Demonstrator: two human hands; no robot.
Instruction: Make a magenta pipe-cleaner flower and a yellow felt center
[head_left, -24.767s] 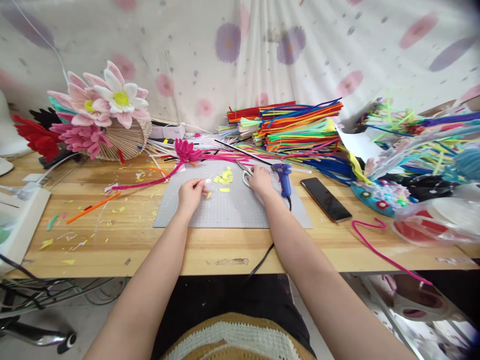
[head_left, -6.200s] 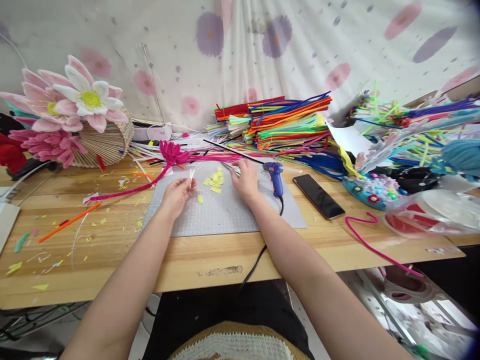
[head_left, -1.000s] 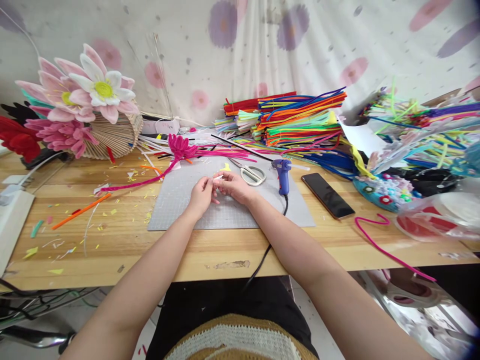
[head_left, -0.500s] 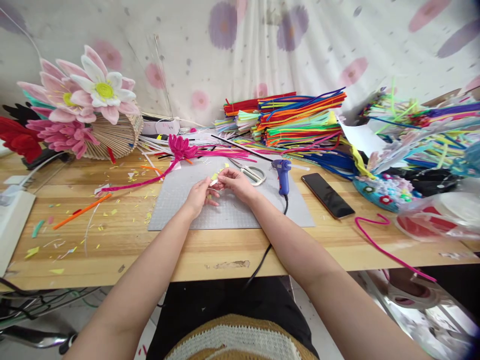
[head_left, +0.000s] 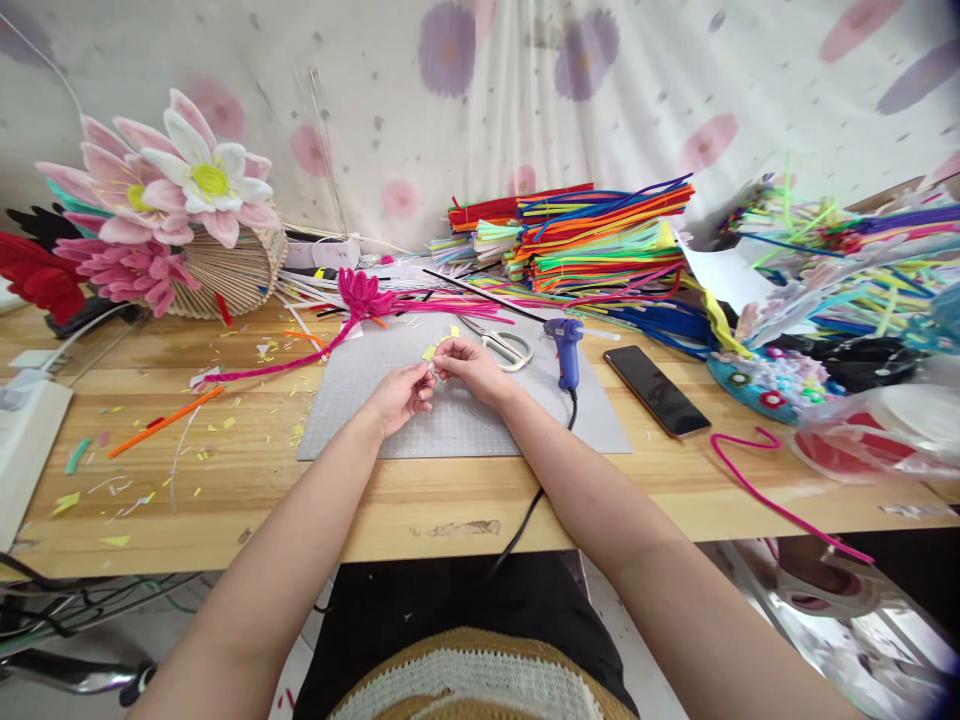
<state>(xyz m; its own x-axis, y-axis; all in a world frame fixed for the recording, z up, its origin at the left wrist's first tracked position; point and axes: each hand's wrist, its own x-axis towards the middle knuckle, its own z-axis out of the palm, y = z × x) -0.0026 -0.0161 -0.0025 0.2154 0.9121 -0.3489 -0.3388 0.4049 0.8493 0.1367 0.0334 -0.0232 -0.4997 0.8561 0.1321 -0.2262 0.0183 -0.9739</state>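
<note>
Small white piece (head_left: pixel 432 370) sits at my fingertips, just above the grey mat (head_left: pixel 360 425). Both hands on it: left hand (head_left: pixel 399 400) has thumb and index nearly closed in a pinch, other fingers loosely curled; right hand (head_left: pixel 471 370) pinches from the other side, tips almost together. Exact contact too small to make out. My read: next to no weight, thin, bendy, easy to crease or drop, slip risk moderate. Best hold is tips only, by the ends or edges, light squeeze. Yellow scrap (head_left: pixel 429 352) just beyond my fingertips, scissors (head_left: pixel 511 352) near right hand, glue gun (head_left: pixel 567 362) farther right.
</note>
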